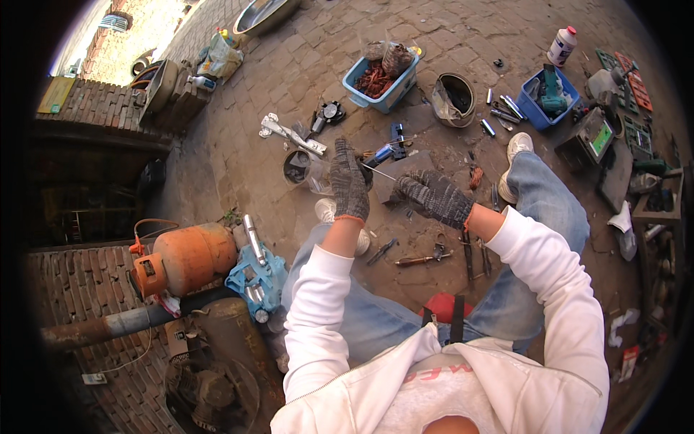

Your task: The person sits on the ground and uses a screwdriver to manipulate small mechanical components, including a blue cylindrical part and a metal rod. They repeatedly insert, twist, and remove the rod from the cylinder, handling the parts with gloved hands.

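Both my hands wear dark grey knitted gloves with orange cuffs. A thin, shiny metal rod [379, 172] spans the gap between them. My right hand [436, 197] is closed, its fingers pinched at the rod's right end. At the rod's other end is my left hand [348, 182], seen edge-on with its fingers pressed together; something dark shows by its palm, too small to name. Just beyond the hands lies a blue and black tool [387, 152] on the ground. A dark flat sheet [416, 165] lies behind the right hand.
Left of the hands stand a small can [296, 166] and a silver metal bracket [289, 135]. Farther off are a blue basket [383, 100], a bucket [455, 98] and a blue bin [551, 119]. An orange gas cylinder [195, 257] lies left. Pliers [382, 251] lie between my feet.
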A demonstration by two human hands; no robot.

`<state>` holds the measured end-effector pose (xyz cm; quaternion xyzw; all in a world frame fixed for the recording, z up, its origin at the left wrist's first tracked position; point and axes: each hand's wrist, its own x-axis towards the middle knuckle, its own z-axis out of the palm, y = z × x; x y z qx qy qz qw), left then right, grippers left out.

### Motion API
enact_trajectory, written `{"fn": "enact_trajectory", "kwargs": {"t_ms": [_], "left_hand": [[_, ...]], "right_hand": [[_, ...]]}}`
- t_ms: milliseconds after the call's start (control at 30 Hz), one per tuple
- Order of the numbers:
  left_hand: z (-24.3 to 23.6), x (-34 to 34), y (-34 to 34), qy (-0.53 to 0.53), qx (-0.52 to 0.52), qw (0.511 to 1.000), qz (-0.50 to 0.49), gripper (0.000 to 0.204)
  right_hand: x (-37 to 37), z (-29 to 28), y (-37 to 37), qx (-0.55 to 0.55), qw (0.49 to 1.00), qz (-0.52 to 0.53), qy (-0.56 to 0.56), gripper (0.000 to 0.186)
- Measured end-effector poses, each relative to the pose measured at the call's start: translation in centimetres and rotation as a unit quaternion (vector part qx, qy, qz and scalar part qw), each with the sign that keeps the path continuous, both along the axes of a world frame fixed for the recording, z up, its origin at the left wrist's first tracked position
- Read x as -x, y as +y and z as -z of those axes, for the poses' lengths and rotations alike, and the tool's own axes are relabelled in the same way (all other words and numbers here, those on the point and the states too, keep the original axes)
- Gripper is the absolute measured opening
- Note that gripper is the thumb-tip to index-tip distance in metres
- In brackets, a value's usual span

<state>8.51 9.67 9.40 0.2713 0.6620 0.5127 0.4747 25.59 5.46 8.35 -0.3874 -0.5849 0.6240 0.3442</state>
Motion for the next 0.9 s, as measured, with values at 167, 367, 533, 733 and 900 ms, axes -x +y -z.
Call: {"fn": "enact_trajectory", "kwargs": {"t_ms": [167,367,533,733,900], "left_hand": [[-3.5,-1.7,-0.4,-0.119,0.057,0.988,-0.075,0.039],[-3.1,-0.2,-0.4,-0.301,0.061,0.951,-0.035,0.036],[-2.6,0.8,-0.1,-0.291,0.011,0.955,-0.056,0.035],[-1.8,0.5,-0.1,-0.064,-0.109,0.989,-0.078,0.033],[-1.1,0.4,-0.5,0.466,-0.356,0.809,-0.028,0.026]], "right_hand": [[0.9,1.4,-0.7,-0.135,0.982,0.082,-0.103,0.024],[0.4,1.6,-1.2,-0.16,0.978,0.11,-0.069,0.02],[-0.1,0.6,-1.5,-0.12,0.986,0.096,-0.067,0.021],[0.1,-1.7,-1.5,0.086,0.994,0.064,0.029,0.024],[-1.2,-1.7,0.0,0.294,0.953,-0.036,0.071,0.026]]}}
